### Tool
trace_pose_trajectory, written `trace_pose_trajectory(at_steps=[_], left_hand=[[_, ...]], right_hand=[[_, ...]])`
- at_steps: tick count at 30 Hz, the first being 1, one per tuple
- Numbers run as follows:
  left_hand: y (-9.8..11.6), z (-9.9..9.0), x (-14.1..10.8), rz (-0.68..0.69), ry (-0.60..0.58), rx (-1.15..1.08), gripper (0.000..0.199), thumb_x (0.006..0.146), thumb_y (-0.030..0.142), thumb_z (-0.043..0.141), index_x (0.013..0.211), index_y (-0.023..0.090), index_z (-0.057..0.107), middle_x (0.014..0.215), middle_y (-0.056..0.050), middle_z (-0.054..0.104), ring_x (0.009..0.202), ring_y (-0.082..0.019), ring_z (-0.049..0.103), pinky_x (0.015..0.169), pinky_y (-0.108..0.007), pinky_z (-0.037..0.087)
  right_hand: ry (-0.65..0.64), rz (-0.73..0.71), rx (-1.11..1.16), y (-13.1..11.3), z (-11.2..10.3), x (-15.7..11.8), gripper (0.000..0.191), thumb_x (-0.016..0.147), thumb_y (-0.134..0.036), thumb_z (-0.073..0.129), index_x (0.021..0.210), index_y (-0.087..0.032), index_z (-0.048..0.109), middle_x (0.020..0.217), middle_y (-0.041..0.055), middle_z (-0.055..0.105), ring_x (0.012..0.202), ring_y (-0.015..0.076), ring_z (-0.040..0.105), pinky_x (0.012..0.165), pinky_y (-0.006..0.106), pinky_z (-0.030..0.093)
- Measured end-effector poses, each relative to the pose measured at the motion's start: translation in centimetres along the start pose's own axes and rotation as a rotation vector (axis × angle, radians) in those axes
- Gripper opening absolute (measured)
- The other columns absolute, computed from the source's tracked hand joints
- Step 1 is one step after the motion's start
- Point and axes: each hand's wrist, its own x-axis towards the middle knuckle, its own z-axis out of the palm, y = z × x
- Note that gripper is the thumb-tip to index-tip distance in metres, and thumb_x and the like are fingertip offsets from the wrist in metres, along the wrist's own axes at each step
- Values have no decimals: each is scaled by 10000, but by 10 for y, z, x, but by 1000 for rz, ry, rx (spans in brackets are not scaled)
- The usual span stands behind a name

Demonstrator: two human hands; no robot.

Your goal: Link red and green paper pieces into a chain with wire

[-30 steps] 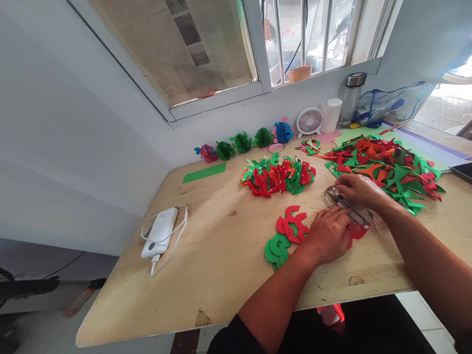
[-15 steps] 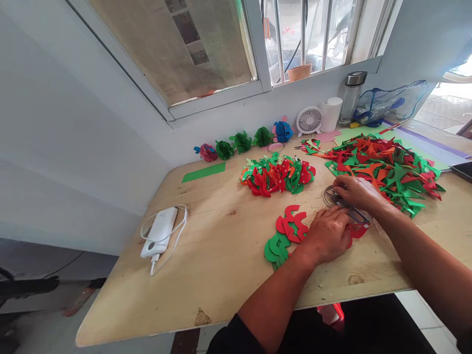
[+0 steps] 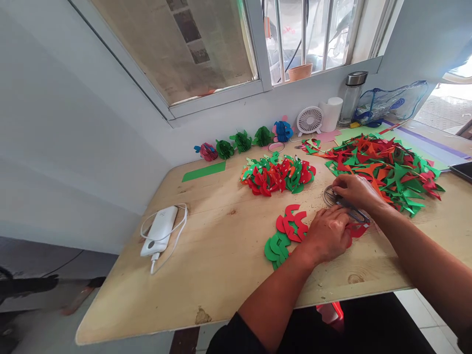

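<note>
My left hand (image 3: 330, 231) is closed, its curled fingers over a red paper cutout (image 3: 358, 230) with a small white square on it. My right hand (image 3: 356, 191) is closed too, fingertips pinched together just above a grey looped metal tool (image 3: 328, 196). The tool lies on the table between both hands and is partly covered by them, so I cannot make out its kind or whether anything is in the pinch. Left of my left hand lie curved red paper cutouts (image 3: 292, 223) and green cutouts (image 3: 277, 250), overlapping; my forearm hides some of them.
A heap of red and green paper scraps (image 3: 387, 167) borders my right hand. Farther back are a pile of cutouts (image 3: 275, 174), paper ornaments (image 3: 241, 142), a small fan (image 3: 309, 121) and a glass bottle (image 3: 352, 98). A white power bank (image 3: 160, 231) with a cable lies left.
My right hand has shifted very slightly up and left near the metal tool. My left hand and the papers look the same.
</note>
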Motion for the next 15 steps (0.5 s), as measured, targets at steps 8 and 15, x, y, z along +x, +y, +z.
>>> trace_pose_trajectory(at_steps=[8, 15], left_hand=[[-2, 0, 1, -13, -18, 12, 233, 810, 141, 466, 1017, 167, 572, 1256, -69, 568, 1229, -216, 441, 1014, -392, 361], [-2, 0, 1, -6, -31, 23, 239, 820, 151, 461, 1030, 165, 574, 1244, -72, 574, 1229, -215, 443, 1016, -391, 363]], right_hand=[[11, -2, 31, -3, -2, -2, 114, 666, -287, 533, 660, -235, 634, 642, 7, 650, 615, 169, 557, 533, 267, 338], [12, -1, 9, -6, -3, -4, 104, 659, -241, 520, 670, -225, 622, 663, 14, 654, 633, 178, 558, 547, 276, 332]])
